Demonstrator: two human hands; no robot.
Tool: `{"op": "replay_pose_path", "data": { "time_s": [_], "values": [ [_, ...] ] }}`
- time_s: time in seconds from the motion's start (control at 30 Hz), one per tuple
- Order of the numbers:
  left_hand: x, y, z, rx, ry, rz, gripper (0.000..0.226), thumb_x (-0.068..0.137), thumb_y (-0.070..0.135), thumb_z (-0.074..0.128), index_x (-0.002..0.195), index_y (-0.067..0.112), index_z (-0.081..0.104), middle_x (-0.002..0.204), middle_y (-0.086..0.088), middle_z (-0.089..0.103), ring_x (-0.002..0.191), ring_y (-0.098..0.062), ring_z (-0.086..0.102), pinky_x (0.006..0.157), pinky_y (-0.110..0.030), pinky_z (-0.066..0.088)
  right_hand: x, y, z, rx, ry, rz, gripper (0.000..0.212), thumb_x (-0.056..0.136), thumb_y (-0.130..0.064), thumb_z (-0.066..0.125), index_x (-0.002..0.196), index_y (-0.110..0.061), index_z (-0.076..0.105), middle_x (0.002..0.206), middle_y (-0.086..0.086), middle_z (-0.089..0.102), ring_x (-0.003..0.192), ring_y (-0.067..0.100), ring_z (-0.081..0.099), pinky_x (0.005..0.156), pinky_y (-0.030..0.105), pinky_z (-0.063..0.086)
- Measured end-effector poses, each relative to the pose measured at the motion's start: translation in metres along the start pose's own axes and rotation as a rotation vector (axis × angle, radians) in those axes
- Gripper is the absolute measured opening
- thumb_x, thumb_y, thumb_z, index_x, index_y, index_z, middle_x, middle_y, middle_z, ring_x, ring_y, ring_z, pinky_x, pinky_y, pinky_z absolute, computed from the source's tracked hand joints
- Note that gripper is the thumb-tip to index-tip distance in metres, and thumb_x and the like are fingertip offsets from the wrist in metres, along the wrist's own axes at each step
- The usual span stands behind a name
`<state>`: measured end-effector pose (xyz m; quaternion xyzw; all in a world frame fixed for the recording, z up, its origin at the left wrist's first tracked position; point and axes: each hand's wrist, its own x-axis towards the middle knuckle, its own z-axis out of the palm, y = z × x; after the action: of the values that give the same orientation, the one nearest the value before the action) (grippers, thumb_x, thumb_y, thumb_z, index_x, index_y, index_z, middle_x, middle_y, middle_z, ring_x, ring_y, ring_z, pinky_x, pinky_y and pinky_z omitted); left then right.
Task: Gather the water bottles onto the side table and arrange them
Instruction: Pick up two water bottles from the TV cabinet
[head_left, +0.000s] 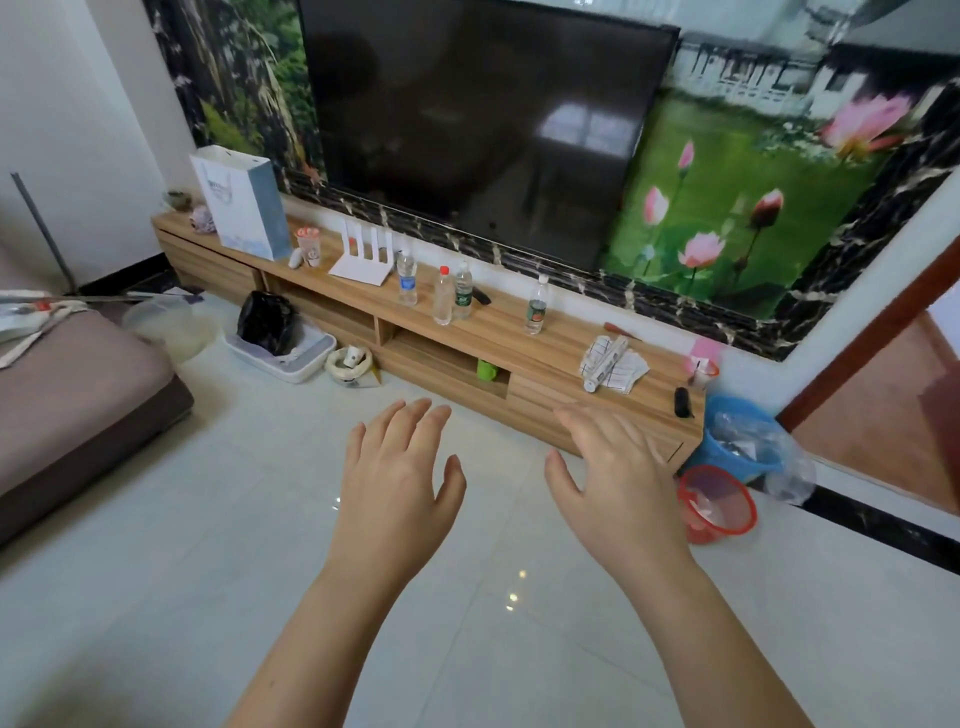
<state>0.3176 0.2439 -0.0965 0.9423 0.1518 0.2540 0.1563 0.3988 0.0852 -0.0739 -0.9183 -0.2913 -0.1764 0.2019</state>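
Observation:
Several clear plastic water bottles stand upright on the long wooden TV cabinet (530, 358). A blue-label bottle (407, 279) is furthest left. A red-capped bottle (442, 297) and a dark-green-label bottle (463, 291) stand close together in the middle. A white-capped bottle with a red and green label (536, 306) stands apart to the right. My left hand (397, 467) and my right hand (613, 467) hover above the floor in front of the cabinet, palms down, fingers spread, both holding nothing and well short of the bottles.
A white router (363, 257), a paper bag (241, 202), a cup (309, 247) and a checked cloth (613, 361) share the cabinet top. A blue bin (737, 441) and red basket (717, 506) stand at its right end. A sofa (78, 395) is left; a tray (283, 353) lies on the floor.

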Motion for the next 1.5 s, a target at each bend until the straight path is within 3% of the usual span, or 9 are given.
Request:
{"op": "replay_pose_path", "data": {
  "time_s": [0.37, 0.53, 0.77, 1.07, 1.33, 1.5],
  "values": [
    [0.15, -0.054, 0.083, -0.075, -0.043, 0.037, 0.044, 0.078, 0.031, 0.041, 0.112, 0.009, 0.06, 0.113, -0.009, 0.065, 0.108, -0.029, 0.059, 0.091, -0.045, 0.045, 0.147, 0.038, 0.098, 0.081, -0.062, 0.136, 0.037, 0.078, -0.027, 0.051, 0.111, -0.014, 0.062, 0.113, 0.004, 0.066, 0.107, 0.027, 0.058, 0.091, 0.04, 0.044],
    [0.24, -0.067, 0.133, -0.09, -0.051, 0.058, 0.043, 0.079, 0.029, 0.041, 0.111, 0.009, 0.06, 0.111, -0.008, 0.066, 0.104, -0.026, 0.059, 0.091, -0.041, 0.044, 0.234, 0.081, 0.139, 0.108, -0.044, 0.181, 0.029, 0.076, -0.013, 0.066, 0.105, -0.011, 0.064, 0.107, 0.01, 0.068, 0.101, 0.033, 0.06, 0.087, 0.042, 0.046],
    [0.354, -0.08, 0.19, -0.099, -0.074, 0.04, 0.042, 0.078, 0.029, 0.041, 0.11, 0.011, 0.06, 0.11, -0.005, 0.066, 0.103, -0.016, 0.051, 0.091, -0.028, 0.038, 0.349, 0.127, 0.185, 0.122, -0.113, 0.206, 0.032, 0.079, -0.015, 0.065, 0.111, -0.009, 0.063, 0.113, 0.011, 0.066, 0.105, 0.033, 0.059, 0.089, 0.041, 0.045],
    [0.473, -0.147, 0.269, -0.153, -0.201, -0.068, 0.047, 0.077, 0.032, 0.04, 0.111, 0.008, 0.062, 0.11, -0.009, 0.066, 0.099, -0.029, 0.063, 0.087, -0.039, 0.046, 0.465, 0.15, 0.273, 0.109, -0.243, 0.25, 0.034, 0.081, -0.018, 0.064, 0.114, -0.009, 0.062, 0.116, 0.01, 0.065, 0.107, 0.032, 0.058, 0.091, 0.041, 0.045],
    [0.589, -0.241, 0.326, -0.185, -0.231, -0.109, 0.046, 0.079, 0.029, 0.04, 0.114, 0.007, 0.058, 0.117, -0.012, 0.063, 0.106, -0.03, 0.059, 0.09, -0.04, 0.046, 0.603, 0.133, 0.365, 0.055, -0.414, 0.247, 0.038, 0.088, -0.03, 0.049, 0.123, -0.016, 0.051, 0.124, 0.005, 0.057, 0.111, 0.025, 0.051, 0.091, 0.034, 0.043],
    [0.638, -0.277, 0.366, -0.214, -0.272, -0.198, 0.049, 0.077, 0.033, 0.04, 0.114, 0.007, 0.058, 0.117, -0.01, 0.063, 0.106, -0.028, 0.059, 0.09, -0.035, 0.041, 0.661, 0.14, 0.423, 0.1, -0.489, 0.269, 0.039, 0.088, -0.031, 0.051, 0.125, -0.018, 0.051, 0.126, 0.005, 0.057, 0.114, 0.027, 0.05, 0.094, 0.039, 0.042]
  ]
}}
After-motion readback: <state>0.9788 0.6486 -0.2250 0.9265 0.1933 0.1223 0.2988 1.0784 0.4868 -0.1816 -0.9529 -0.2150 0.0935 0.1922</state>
